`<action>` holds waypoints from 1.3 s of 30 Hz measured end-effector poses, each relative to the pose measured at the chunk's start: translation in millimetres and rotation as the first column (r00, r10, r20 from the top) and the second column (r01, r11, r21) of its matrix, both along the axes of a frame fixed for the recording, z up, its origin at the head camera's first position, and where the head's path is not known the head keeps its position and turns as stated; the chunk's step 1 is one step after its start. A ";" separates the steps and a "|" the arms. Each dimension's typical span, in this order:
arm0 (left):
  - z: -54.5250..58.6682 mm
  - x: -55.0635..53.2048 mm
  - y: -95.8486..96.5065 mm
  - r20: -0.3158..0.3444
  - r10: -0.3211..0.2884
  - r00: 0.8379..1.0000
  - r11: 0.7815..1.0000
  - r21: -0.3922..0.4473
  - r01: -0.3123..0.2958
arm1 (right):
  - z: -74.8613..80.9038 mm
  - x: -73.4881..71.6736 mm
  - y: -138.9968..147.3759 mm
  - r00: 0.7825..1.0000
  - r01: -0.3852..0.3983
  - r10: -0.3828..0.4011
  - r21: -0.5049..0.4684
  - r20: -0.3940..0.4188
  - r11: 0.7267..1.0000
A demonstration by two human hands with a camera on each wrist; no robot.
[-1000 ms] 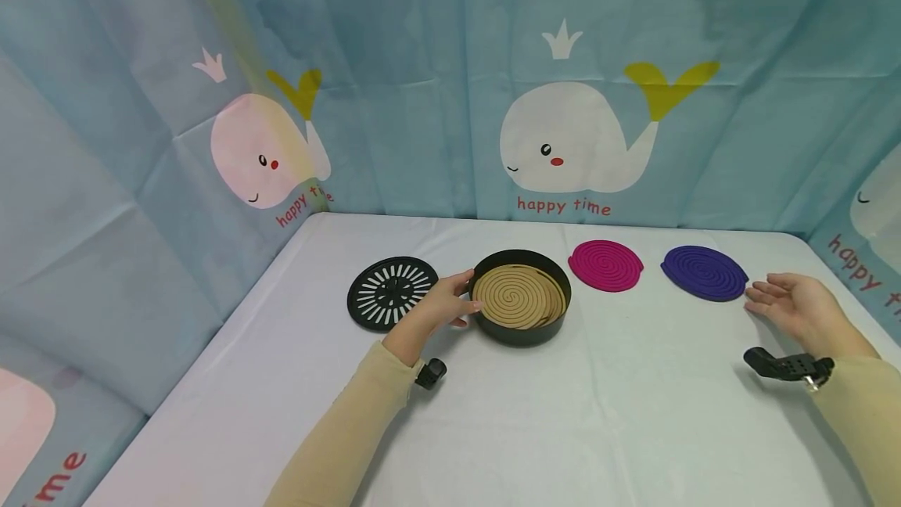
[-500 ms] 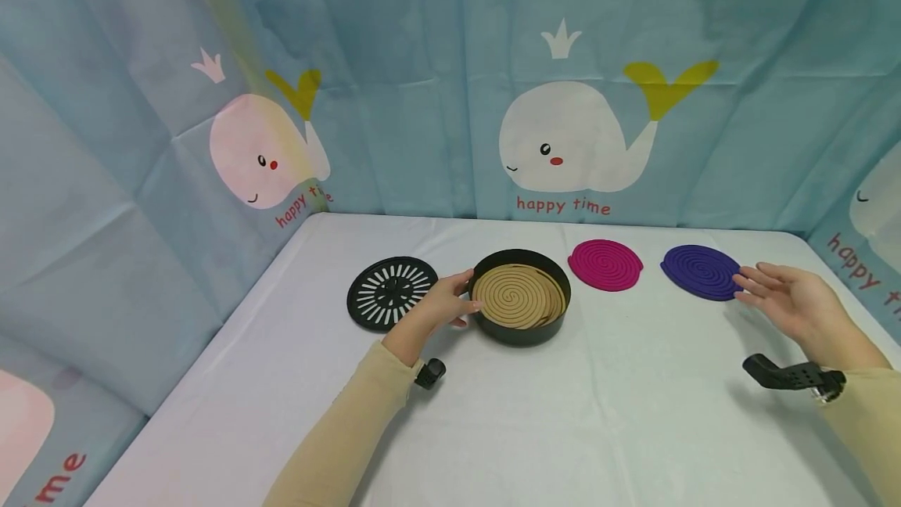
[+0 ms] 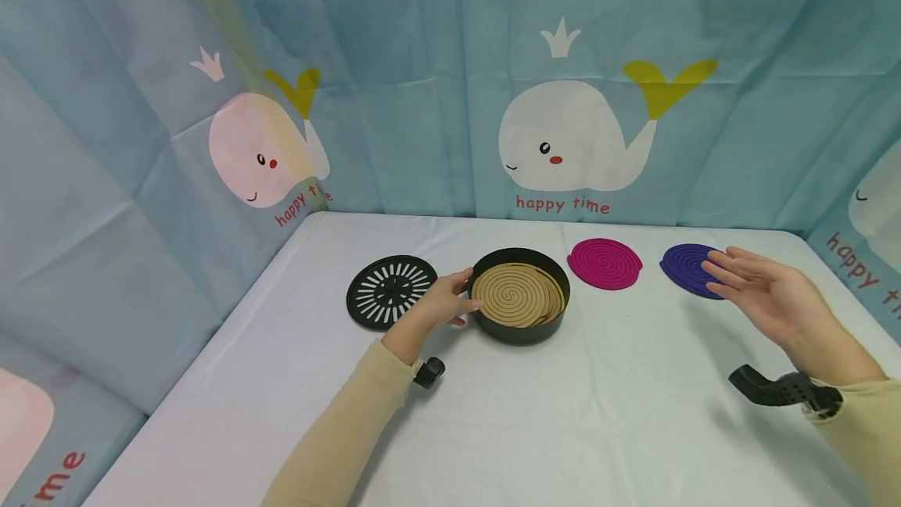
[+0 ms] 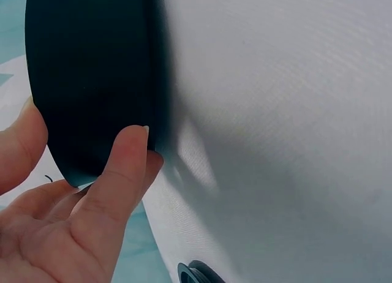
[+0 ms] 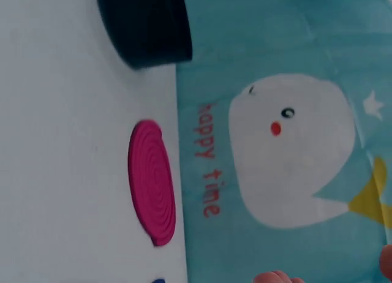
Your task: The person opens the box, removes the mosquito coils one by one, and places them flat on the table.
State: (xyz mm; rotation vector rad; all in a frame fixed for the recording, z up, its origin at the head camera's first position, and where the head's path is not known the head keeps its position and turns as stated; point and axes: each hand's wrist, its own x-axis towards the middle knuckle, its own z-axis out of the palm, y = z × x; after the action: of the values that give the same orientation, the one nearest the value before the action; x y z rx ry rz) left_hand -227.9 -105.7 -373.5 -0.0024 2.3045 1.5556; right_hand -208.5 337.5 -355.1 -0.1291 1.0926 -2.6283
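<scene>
Pan [image 3: 519, 336], black and round, sits mid-frame, left side in the grip of the left hand [image 3: 439, 303]; at right, the loosely extended right hand [image 3: 781, 303] partly hides a purple mat [image 3: 681, 266].

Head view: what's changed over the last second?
The right hand moved leftward, from just beside the purple mat to where its fingers hide the mat's right part in the view. Nothing was visibly taken or let go. The left hand stayed at the black pan; the pink mat and slotted disc stayed put.
</scene>
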 end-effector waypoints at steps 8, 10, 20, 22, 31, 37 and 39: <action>0.7 -0.8 -1.2 0.011 -0.004 1.000 1.000 0.008 0.004 | 4.3 4.4 -28.4 0.987 -0.047 0.064 0.119 -0.145 0.992; 0.2 -1.4 -1.6 0.008 -0.009 1.000 1.000 0.005 0.009 | 2.8 5.7 -35.8 0.978 -0.067 0.090 0.123 -0.187 0.990; -0.6 -1.9 -1.9 0.000 -0.009 1.000 1.000 -0.005 0.009 | 4.4 9.1 -81.0 0.930 -0.085 0.186 0.308 -0.317 0.948; -0.3 -1.6 -1.9 0.002 -0.007 1.000 1.000 -0.006 0.007 | 4.2 10.2 -89.9 0.925 -0.092 0.206 0.337 -0.320 0.937; -0.9 -1.0 -1.4 0.007 -0.018 1.000 1.000 0.006 0.018 | -1.3 16.0 -126.3 0.945 -0.096 0.227 0.463 -0.235 0.881; -0.6 -0.8 -1.8 0.010 -0.016 1.000 1.000 0.001 0.016 | -1.7 12.8 -147.2 0.954 -0.106 0.247 0.575 -0.172 0.811; -0.4 -0.8 -1.9 0.011 -0.012 1.000 1.000 0.001 0.012 | -1.2 10.6 -152.7 0.952 -0.121 0.260 0.587 -0.159 0.801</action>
State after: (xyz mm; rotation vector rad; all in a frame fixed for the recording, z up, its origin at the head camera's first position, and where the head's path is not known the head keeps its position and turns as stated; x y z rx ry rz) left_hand -228.7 -107.6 -373.9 0.0039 2.2915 1.5469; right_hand -198.0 184.8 -356.3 -0.4015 1.7976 -2.0311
